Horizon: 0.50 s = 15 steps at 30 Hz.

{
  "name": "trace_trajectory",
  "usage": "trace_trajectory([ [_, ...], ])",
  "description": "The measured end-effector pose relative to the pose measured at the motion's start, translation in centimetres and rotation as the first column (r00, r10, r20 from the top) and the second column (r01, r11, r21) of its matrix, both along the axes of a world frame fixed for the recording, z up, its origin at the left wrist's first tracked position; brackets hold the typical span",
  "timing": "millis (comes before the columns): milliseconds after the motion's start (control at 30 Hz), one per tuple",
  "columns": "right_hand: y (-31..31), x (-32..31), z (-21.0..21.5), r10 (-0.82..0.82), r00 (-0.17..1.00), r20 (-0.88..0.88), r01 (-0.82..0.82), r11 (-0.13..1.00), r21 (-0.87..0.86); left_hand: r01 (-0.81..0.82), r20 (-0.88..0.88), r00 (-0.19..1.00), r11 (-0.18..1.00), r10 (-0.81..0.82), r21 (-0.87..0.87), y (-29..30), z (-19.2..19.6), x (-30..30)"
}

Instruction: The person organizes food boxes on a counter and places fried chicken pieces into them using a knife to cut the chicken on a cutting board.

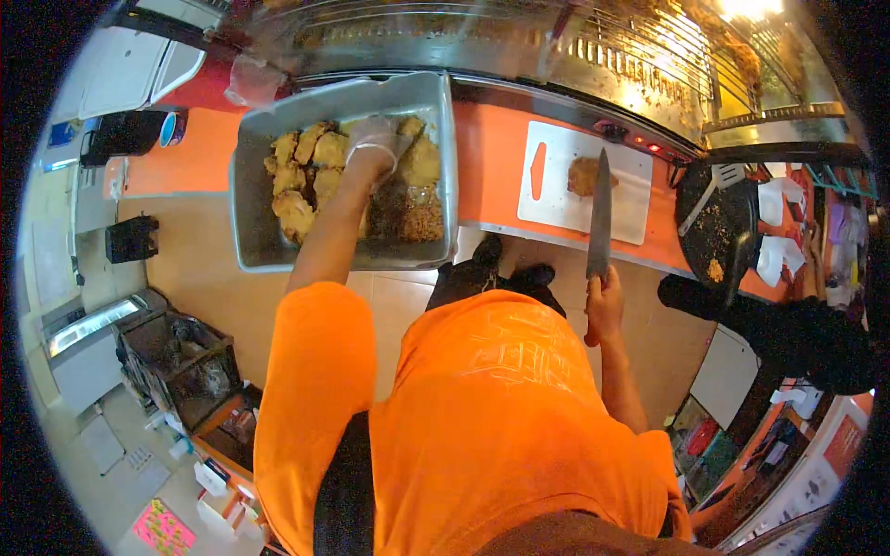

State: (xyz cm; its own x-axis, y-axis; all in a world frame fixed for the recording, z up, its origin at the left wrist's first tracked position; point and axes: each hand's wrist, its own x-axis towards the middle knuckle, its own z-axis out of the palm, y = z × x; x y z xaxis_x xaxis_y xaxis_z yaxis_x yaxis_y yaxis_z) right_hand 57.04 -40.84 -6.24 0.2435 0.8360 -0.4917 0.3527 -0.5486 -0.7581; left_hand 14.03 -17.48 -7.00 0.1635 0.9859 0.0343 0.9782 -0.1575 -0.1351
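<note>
My left hand [374, 145], in a clear glove, reaches into a grey metal tray [248, 199] of breaded fried pieces [298, 178] and rests on them; whether it grips one is hidden. My right hand [603, 301] holds a long knife [601, 213] by the handle, blade pointing away toward a white cutting board [556, 176]. One fried piece [584, 175] lies on that board, just left of the blade. I wear an orange shirt.
The tray and board sit on an orange counter [491, 148]. A heated display rack [649, 56] runs behind it. A round black pan [718, 227] with crumbs and a spatula stands at the right, near white paper boxes [771, 232]. Tiled floor lies below.
</note>
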Motion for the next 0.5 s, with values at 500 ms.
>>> trace_trajectory([
  [500,-0.7,0.6,-0.6,-0.100,0.989,-0.107,0.104,0.994,0.027,-0.100,0.395,-0.917,0.930,0.052,-0.355,-3.1,-2.0,-5.9],
])
